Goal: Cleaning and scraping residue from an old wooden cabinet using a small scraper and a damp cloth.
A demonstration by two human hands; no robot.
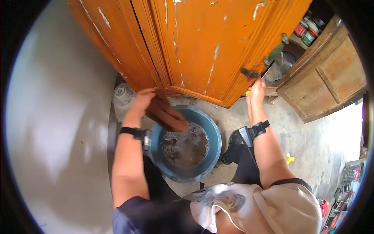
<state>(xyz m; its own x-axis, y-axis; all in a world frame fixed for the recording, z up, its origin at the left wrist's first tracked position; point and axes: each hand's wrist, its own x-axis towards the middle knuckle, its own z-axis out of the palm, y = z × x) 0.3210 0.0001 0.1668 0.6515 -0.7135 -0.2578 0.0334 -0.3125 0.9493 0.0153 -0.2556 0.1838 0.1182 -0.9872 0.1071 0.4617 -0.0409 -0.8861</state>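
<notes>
My left hand point(143, 101) holds a wet-looking brown cloth point(169, 115), blurred by motion, which hangs over the far left rim of a blue plastic basin point(215, 128). Murky, sudsy water point(187, 149) stands in the basin. At the lower right edge of an orange wooden cabinet door point(198, 52) is my right hand point(257, 90). Its fingers point up beside a dark latch-like piece point(249, 72), and a small yellow bit shows by the palm. Whether this hand grips the door edge or something else is hidden. Pale streaks and chipped paint mark the door.
A translucent plastic jug point(124, 98) stands between the basin and the pale wall point(61, 122). To the right hangs an open brown wooden door point(327, 79), with jars point(308, 36) on a shelf behind. A small yellow object point(289, 158) lies on the concrete floor point(309, 143).
</notes>
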